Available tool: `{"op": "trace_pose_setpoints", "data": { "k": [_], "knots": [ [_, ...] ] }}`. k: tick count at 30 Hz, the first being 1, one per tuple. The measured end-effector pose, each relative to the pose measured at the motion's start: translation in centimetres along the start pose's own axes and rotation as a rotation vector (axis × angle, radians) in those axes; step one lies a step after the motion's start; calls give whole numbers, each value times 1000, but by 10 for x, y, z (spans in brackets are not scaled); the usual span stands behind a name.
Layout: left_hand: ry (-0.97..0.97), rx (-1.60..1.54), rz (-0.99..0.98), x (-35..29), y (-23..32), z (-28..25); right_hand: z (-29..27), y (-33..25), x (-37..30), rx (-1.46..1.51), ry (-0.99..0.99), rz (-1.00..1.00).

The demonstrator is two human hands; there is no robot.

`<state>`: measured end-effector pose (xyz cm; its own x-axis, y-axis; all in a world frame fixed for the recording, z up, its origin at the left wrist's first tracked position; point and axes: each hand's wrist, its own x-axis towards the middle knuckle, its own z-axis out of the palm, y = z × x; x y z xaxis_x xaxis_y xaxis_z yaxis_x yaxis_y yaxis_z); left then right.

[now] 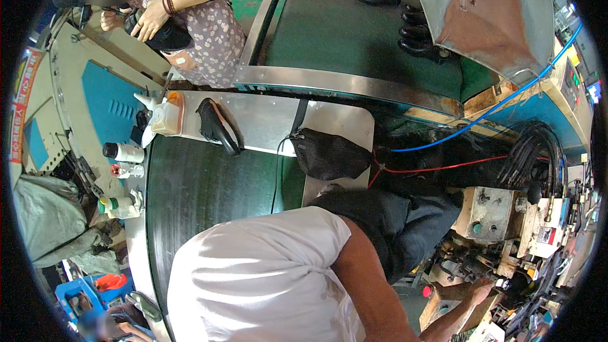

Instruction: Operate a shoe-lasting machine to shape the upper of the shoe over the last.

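Observation:
My white-shirted torso and dark trousers fill the lower middle. One bare arm, which looks to be my left, bends at the lower edge and reaches right. My left hand is at the machine fixture, its fingertips near a small pale metal part; how the fingers are set is too small to make out. My right hand is out of the picture. Behind me, a black shoe lies on the metal shelf. A black cloth-like piece hangs over the shelf's right end.
At upper left a co-worker in a flowered apron handles a black shoe. Several black shoes sit on the far conveyor by a metal hood. Bottles line the green belt. A blue hose crosses at right.

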<state>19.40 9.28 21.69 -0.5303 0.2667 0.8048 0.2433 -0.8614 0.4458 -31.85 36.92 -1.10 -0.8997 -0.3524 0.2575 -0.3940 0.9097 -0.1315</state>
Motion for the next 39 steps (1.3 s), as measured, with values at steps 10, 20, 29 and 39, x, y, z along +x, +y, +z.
{"op": "trace_pose_setpoints", "data": {
  "k": [10, 20, 29, 39],
  "knots": [
    [-128, -192, -38, -4, 36, 5, -9, 16, -7, -178, 68, -79],
    [-389, -586, -273, 13, 48, -6, -51, -39, -34, -241, 150, 57],
    [-204, 1373, -505, -107, -142, -130, -62, -121, -45, -204, 118, 186],
    [-106, 1076, -880, -140, -156, -158, -66, -133, -49, -203, 219, 157]
  ]
}}
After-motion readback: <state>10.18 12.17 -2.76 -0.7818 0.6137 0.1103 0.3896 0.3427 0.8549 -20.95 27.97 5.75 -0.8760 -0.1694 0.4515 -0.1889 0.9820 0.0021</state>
